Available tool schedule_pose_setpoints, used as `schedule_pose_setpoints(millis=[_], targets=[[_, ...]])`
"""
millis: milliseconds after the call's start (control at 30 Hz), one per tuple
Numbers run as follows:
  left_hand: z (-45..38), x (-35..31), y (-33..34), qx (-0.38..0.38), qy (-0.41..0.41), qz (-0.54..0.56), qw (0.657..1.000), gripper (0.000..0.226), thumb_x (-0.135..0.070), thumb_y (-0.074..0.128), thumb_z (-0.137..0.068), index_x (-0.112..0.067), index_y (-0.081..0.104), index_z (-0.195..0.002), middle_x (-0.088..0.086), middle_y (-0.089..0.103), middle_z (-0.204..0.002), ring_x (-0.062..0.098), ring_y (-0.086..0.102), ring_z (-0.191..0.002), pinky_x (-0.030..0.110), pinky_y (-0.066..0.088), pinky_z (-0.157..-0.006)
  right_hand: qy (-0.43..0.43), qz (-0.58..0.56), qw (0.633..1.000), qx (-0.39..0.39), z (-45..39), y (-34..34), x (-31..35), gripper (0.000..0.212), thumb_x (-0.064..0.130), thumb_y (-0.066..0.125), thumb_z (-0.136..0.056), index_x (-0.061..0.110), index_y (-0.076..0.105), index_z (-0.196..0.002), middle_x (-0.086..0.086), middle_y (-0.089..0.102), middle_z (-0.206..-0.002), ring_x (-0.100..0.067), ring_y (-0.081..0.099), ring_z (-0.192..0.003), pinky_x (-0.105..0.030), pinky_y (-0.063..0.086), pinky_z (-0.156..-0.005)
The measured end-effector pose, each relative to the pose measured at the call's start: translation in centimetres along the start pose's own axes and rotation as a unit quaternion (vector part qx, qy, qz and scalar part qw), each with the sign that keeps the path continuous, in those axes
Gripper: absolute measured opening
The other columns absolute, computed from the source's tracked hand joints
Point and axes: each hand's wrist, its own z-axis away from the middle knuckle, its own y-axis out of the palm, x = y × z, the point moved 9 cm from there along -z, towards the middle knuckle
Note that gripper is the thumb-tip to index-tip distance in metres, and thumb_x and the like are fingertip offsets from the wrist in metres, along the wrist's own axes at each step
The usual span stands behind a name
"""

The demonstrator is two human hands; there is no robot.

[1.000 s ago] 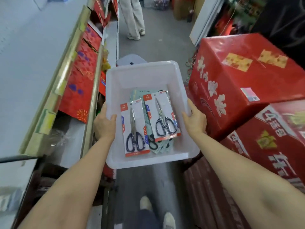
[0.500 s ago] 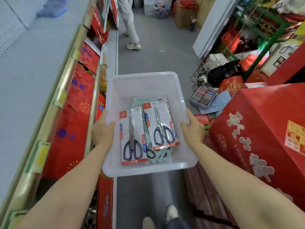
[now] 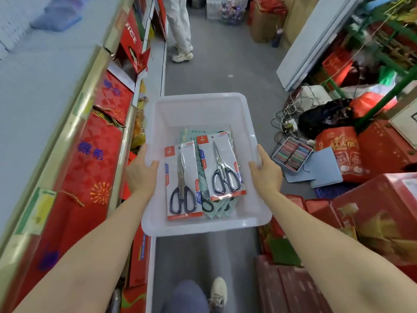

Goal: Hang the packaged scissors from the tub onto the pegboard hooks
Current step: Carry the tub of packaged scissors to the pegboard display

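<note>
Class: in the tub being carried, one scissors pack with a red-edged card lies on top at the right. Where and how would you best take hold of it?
Probably pinch the scissors pack by its far top edge, coming from above. It lies flat and face up on the other packs in the tub, so that edge is free. The left hand and right hand both grip the rim, so one must let go.

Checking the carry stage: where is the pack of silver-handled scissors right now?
In the head view the silver-handled scissors pack lies in the white tub, right of the black-handled pack, atop the green packs, nearer the right hand.
</note>
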Motion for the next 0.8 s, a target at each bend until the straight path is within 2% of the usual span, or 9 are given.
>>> schedule_pose_setpoints(millis=[300, 500, 634, 800], targets=[[-12.5, 3.6, 6.8, 0.013, -0.032, -0.006, 0.999, 0.062, -0.019, 0.066, -0.089, -0.025, 0.044, -0.146, 0.015, 0.062, -0.128, 0.033, 0.059, -0.113, 0.039, 0.047, -0.095, 0.02, 0.052, 0.998, 0.031, -10.6, 9.7, 2.7, 0.056, 0.033, 0.051, -0.096, 0.038, 0.031, -0.147, -0.008, 0.066, -0.095, -0.026, 0.06, -0.085, -0.035, 0.044, -0.075], [-19.3, 6.9, 11.4, 0.01, -0.052, -0.027, 0.998, 0.061, -0.016, 0.068, -0.088, -0.025, 0.047, -0.144, 0.015, 0.067, -0.117, 0.034, 0.062, -0.102, 0.038, 0.05, -0.084, 0.024, 0.065, 0.996, 0.053, -16.7, 16.8, 3.2, 0.056, 0.033, 0.05, -0.096, 0.039, 0.028, -0.148, -0.004, 0.061, -0.091, -0.023, 0.056, -0.08, -0.032, 0.042, -0.072], [-22.4, 9.5, 15.0, 0.015, -0.063, -0.027, 0.998, 0.064, -0.016, 0.07, -0.085, -0.026, 0.047, -0.144, 0.015, 0.067, -0.12, 0.033, 0.064, -0.105, 0.042, 0.053, -0.09, 0.016, 0.081, 0.994, 0.069, -20.0, 20.3, 2.7, 0.056, 0.031, 0.049, -0.097, 0.037, 0.027, -0.148, -0.001, 0.059, -0.09, -0.021, 0.053, -0.078, -0.031, 0.04, -0.07], [-25.1, 11.7, 19.0, 0.019, -0.08, -0.014, 0.997, 0.063, -0.014, 0.07, -0.086, -0.025, 0.047, -0.143, 0.016, 0.065, -0.124, 0.032, 0.063, -0.11, 0.04, 0.051, -0.095, 0.012, 0.102, 0.991, 0.089, -23.7, 24.3, 1.3, 0.058, 0.032, 0.048, -0.097, 0.036, 0.025, -0.149, -0.005, 0.062, -0.09, -0.026, 0.06, -0.081, -0.037, 0.049, -0.075]])
